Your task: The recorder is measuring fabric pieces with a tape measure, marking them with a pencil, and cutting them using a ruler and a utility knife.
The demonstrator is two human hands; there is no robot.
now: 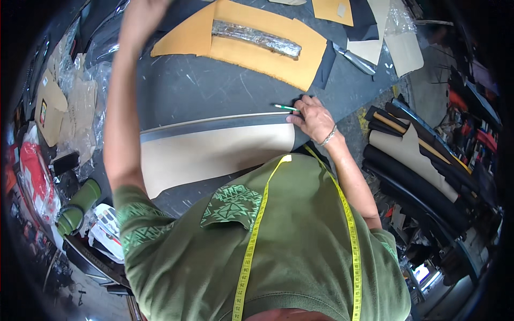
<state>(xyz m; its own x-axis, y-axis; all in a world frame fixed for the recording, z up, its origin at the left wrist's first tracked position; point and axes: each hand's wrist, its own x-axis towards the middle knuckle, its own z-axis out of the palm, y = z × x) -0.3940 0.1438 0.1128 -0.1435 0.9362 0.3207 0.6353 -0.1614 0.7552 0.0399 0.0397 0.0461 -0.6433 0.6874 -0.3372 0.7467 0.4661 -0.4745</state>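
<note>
My right hand (315,119) is closed around a slim green-and-white pen (285,107), its tip pointing left. That hand rests at the right end of a beige sheet (214,152) lying on the dark work table (182,88). A dark grey band (214,126) runs along the sheet's far side, edged by a thin, pale, slightly curved strip (209,122). My left hand (143,18) reaches far forward at the upper left, apart from the sheet. Its fingers are blurred and partly cut off by the top edge.
Yellow-orange sheets (257,60) lie at the far side, bearing a plastic-wrapped bar (257,38). A metal-handled utility knife (356,60) sits to their right. Rolls of dark material (412,176) stand at right. Crumpled plastic and cardboard (53,109) fill the left. A yellow tape measure (350,230) hangs over my shirt.
</note>
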